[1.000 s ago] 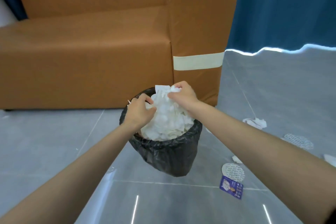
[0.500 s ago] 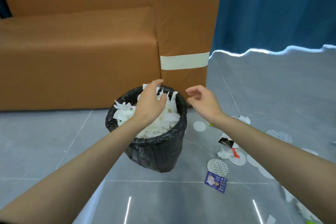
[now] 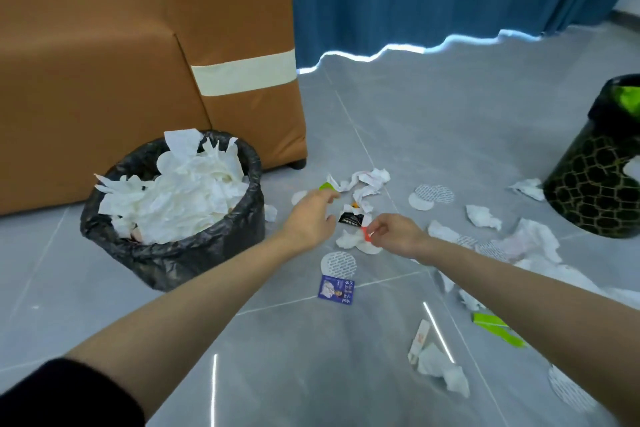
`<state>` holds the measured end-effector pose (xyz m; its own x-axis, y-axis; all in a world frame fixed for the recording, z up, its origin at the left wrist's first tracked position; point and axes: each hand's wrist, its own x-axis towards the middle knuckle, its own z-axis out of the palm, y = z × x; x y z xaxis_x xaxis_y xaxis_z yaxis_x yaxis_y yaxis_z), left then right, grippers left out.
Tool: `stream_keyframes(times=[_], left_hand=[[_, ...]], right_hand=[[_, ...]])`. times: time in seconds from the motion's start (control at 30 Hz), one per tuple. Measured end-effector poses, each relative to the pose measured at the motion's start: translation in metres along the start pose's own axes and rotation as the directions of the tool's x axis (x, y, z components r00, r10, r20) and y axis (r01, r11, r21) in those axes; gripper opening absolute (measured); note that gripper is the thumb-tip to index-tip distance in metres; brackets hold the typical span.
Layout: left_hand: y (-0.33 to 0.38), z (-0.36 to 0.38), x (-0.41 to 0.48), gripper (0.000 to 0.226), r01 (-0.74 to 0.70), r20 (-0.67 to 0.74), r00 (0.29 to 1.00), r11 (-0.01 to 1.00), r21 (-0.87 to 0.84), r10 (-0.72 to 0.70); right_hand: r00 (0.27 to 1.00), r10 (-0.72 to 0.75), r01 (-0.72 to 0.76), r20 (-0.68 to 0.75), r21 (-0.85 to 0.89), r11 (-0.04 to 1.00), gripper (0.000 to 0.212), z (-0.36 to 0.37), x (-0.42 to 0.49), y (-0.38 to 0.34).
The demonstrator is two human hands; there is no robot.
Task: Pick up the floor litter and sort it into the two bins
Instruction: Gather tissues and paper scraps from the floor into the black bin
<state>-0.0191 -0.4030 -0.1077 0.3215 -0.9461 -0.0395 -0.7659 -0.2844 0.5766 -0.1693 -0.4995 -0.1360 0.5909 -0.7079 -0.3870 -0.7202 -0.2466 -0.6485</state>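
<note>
Both hands low over the floor litter.
Left hand: fingers loose and apart, holding nothing, tips just short of a green scrap. Right hand: fingers curled narrow, pinching a red scrap over a tissue. The paper bin is left of them, the patterned bin well right.

You can read no text, brand or number in full in this view. Note the items that carry print:

- The blue packet shows white characters beside a pale figure. The characters are illegible.
- The black wrapper bears small white lettering, too blurred to read.
- The round white seals are covered in fine grey lines of print. You cannot make out any words.
- The narrow white sachet shows only faint reddish marks.
</note>
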Motion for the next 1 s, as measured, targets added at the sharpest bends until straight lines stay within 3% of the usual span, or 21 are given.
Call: stream_keyframes(times=[0.13,0.23,0.33,0.47,0.67,0.87,1.0], left_hand=[[-0.016,0.044,0.005,0.051,0.061,0.289,0.952,0.986,0.158,-0.105],[-0.029,0.065,0.003,0.06,0.049,0.399,0.905,0.968,0.247,-0.147],[-0.04,0.079,0.002,0.073,-0.043,0.48,0.871,0.958,0.284,-0.103],[-0.05,0.089,-0.001,0.079,-0.078,0.485,0.869,0.943,0.323,-0.094],[-0.062,0.094,-0.007,0.044,-0.027,0.398,0.915,0.976,0.216,-0.063],[-0.069,0.095,-0.008,0.041,0.049,0.377,0.922,0.993,0.111,-0.088],[-0.071,0.095,-0.007,0.043,0.054,0.392,0.914,0.989,0.14,-0.105]], right_hand=[[0.995,-0.048,0.064,0.092,-0.181,0.981,0.028,0.001,-0.004,0.022],[0.994,-0.026,0.047,0.105,-0.204,0.978,0.029,0.001,0.003,0.036],[0.994,-0.017,0.04,0.111,-0.209,0.977,0.032,0.004,0.011,0.052],[0.994,-0.041,0.066,0.104,-0.25,0.966,0.039,0.016,0.024,0.066],[0.999,-0.048,0.043,-0.017,-0.227,0.973,0.051,0.033,0.045,0.069],[0.998,-0.067,0.061,-0.012,-0.26,0.964,0.064,0.047,0.065,0.063],[0.994,-0.107,0.094,-0.022,-0.313,0.945,0.064,0.053,0.071,0.055]])
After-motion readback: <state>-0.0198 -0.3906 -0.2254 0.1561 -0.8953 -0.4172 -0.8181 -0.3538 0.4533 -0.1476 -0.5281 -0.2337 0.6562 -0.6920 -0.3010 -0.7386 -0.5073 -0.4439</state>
